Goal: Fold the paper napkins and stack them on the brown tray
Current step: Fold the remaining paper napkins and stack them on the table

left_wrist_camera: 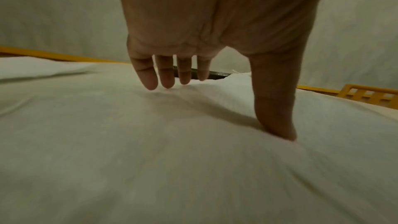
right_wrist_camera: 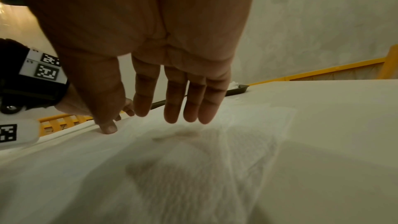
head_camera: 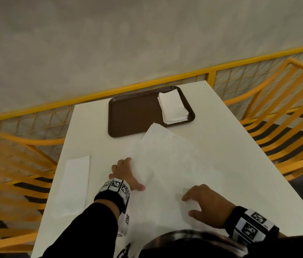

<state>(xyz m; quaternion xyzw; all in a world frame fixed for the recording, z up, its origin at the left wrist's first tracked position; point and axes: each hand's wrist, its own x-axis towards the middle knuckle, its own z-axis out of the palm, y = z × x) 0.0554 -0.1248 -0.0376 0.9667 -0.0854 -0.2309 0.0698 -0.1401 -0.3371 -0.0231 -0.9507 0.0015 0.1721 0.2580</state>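
Observation:
A large unfolded white napkin (head_camera: 169,159) lies spread on the white table (head_camera: 240,146), its far corner lifted up near the brown tray (head_camera: 134,116). On the tray's right side sits a stack of folded napkins (head_camera: 173,108). My left hand (head_camera: 128,174) rests on the sheet's left edge; its straight fingers (left_wrist_camera: 148,77) and thumb (left_wrist_camera: 275,108) press the napkin (left_wrist_camera: 172,159). My right hand (head_camera: 202,203) lies on the near part of the sheet, fingers (right_wrist_camera: 191,105) straight just over the paper, thumb (right_wrist_camera: 107,108) touching it. Neither hand grips anything.
One folded napkin strip (head_camera: 74,185) lies on the table to the left of my left hand. Yellow chairs stand at the right (head_camera: 286,118) and left (head_camera: 16,164) of the table. A yellow railing (head_camera: 147,86) runs behind the tray, with a grey wall beyond.

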